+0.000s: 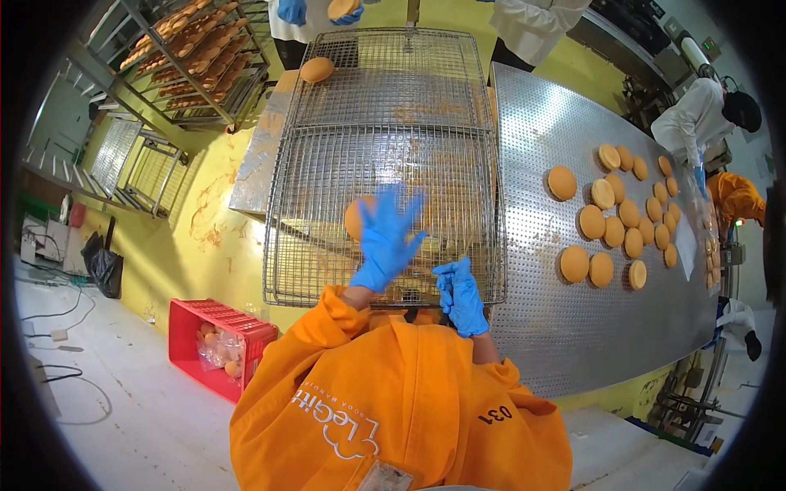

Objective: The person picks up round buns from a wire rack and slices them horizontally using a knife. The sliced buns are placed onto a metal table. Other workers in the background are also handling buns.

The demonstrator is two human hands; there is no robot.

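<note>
My left hand (389,241), in a blue glove and slightly blurred, is spread above a wire rack (385,164). Beside and partly under its fingers is a round golden-brown cake (354,219), which the hand partly hides; I see no grip on it. My right hand (461,296), also blue-gloved, hangs over the rack's near right corner. Its fingers are loosely bent and point left, with thumb and forefinger apart and nothing visible in them. Another round cake (317,70) lies at the rack's far left corner.
Right of the rack stands a perforated metal table (565,327) bearing several round cakes (592,222). A red crate (214,309) with bagged cakes is on the floor at left. Co-workers (536,33) stand across the rack and at far right. A trolley (192,61) holds trays of cakes.
</note>
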